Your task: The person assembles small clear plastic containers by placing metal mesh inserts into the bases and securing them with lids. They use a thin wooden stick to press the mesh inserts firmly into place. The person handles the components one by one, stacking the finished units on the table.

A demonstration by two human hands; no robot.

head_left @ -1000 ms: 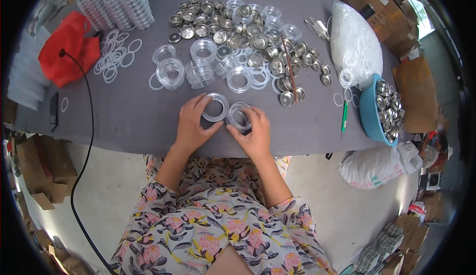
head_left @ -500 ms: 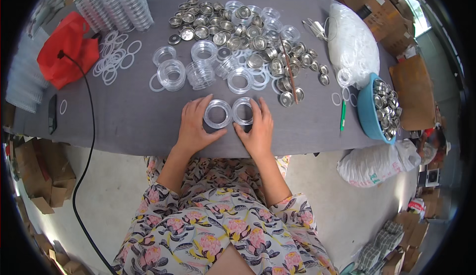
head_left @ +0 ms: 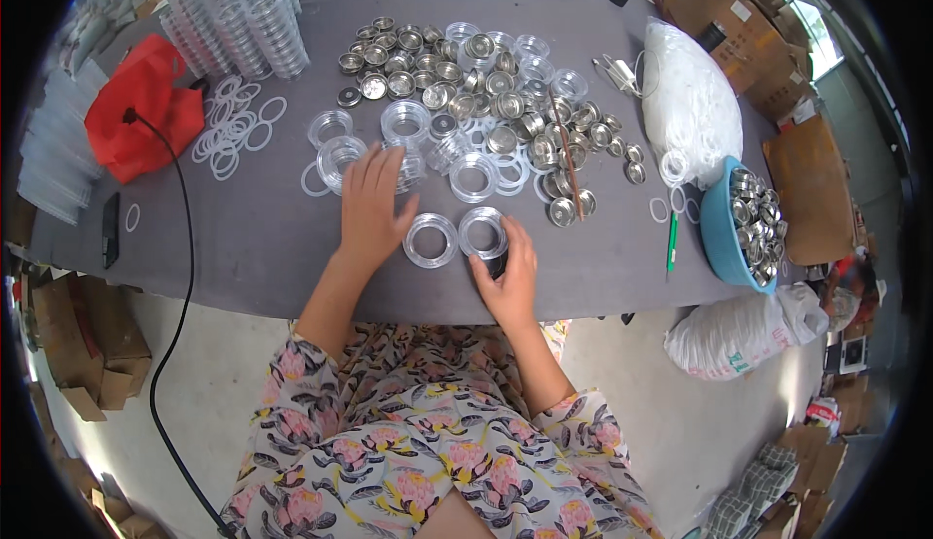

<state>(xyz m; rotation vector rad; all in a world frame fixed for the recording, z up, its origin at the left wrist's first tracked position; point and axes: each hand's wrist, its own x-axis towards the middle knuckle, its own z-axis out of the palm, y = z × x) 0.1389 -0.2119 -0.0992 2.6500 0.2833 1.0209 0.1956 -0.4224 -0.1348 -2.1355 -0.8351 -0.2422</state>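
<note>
Two clear plastic rings stand side by side near the table's front edge, a left ring [head_left: 412,253] and a right ring [head_left: 473,253]. My right hand [head_left: 513,284] curls around the right ring, thumb at its near side and fingers at its right. My left hand [head_left: 367,210] has its fingers stretched out beside the stacked clear rings [head_left: 338,158] and partly covers them; I see nothing in its grasp. Farther back lie more clear rings [head_left: 473,195] and a heap of small silver metal cups [head_left: 400,84]. Flat white rings [head_left: 509,158] show among them.
Tall stacks of clear plastic parts [head_left: 277,48] rise at the back left, near a red bag [head_left: 136,116] and a black cable [head_left: 188,277]. Rightward are a thin brown stick [head_left: 568,155], a green pen-like tool [head_left: 672,240], a full plastic bag [head_left: 685,82] and a blue basin [head_left: 717,223] of metal cups.
My left hand has let go of the left clear ring and moved away to the stacked clear rings, fingers straightening. My right hand stays at the right ring. The whole view has shifted slightly.
</note>
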